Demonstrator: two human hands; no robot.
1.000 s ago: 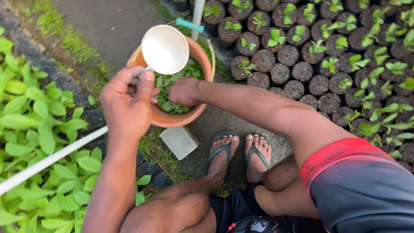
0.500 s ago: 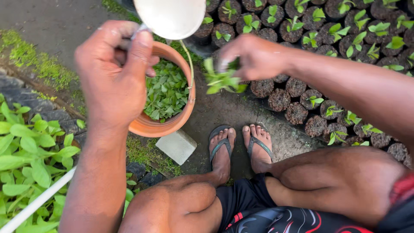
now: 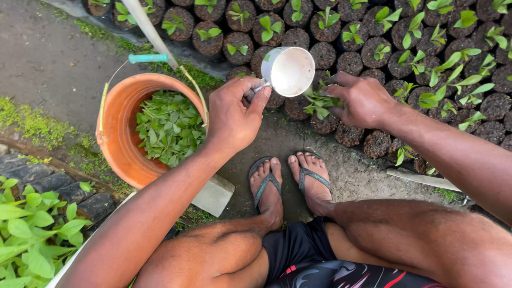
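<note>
The person is squatting on bare ground, two feet in flip-flops showing between the knees. The left hand is closing its grip fully around the handle of one white metal cup, holding it tilted on its side above the dark soil bags. The right hand is pinching one small bunch of green seedlings between curled fingers, just beside the cup's rim and over a soil bag in the front row. One orange bucket is standing to the left, well apart from the right hand, with a heap of loose green seedlings lying inside. Rows of black soil bags, too many to count surely, are filling the upper right, most carrying one sprout each.
</note>
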